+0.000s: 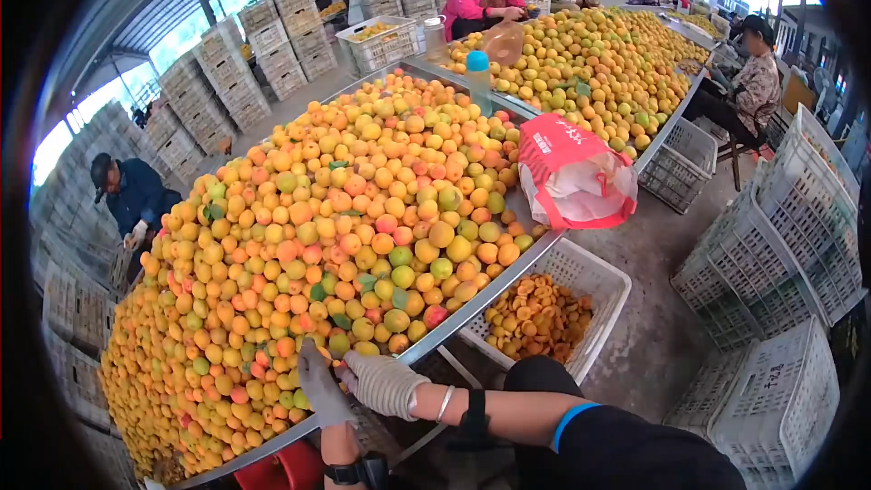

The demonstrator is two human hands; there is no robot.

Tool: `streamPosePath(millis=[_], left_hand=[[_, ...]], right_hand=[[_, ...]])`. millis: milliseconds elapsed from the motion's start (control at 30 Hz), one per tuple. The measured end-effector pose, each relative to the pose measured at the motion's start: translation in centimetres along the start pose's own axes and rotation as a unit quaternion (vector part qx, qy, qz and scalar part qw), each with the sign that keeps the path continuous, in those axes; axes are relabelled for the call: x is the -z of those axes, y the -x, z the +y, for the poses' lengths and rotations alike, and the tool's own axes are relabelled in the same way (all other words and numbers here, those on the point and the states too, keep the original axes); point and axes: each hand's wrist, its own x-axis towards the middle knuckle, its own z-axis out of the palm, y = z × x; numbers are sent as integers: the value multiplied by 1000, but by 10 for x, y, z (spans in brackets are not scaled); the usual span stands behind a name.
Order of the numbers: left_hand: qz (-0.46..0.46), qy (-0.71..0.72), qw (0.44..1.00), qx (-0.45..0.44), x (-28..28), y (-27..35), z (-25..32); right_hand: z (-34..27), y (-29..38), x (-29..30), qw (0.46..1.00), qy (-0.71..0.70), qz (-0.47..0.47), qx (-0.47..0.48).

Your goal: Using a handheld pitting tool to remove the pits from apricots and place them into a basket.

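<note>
A large heap of apricots (pixel 326 218) with a few green leaves lies on a metal-edged table (pixel 469 306). At the table's near edge my left hand (pixel 320 384), in a grey glove, reaches the fruit. Close beside it is my right hand (pixel 381 381), in a ribbed pale glove, its fingertips near the left hand's. A bit of orange shows between the two hands, but what either one holds is too small and hidden to tell. Below the edge, to the right, a white plastic crate (pixel 612 292) holds split apricot halves (pixel 541 320).
A red and white bag (pixel 578 170) and a bottle with a blue cap (pixel 479 82) stand on the table. Stacked plastic crates (pixel 782 238) rise at right, a red container (pixel 282 466) below. Several people sit around, one at left (pixel 136 197), one at right (pixel 748 82).
</note>
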Motion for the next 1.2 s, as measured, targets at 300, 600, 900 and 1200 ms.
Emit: streamPosePath(millis=[300, 600, 900, 1200], left_hand=[[25, 106, 982, 155, -20, 23, 27], [-33, 91, 994, 44, -5, 15, 11], [17, 310, 919, 243, 34, -15, 1], [-221, 144, 957, 122, 19, 12, -10]], right_hand=[[-1, 6, -12, 999, 18, 34, -16], [9, -6, -20, 992, -125, -20, -29], [0, 7, -8, 991, -120, -55, -13], [2, -13, 18, 976, -217, -7, 0]])
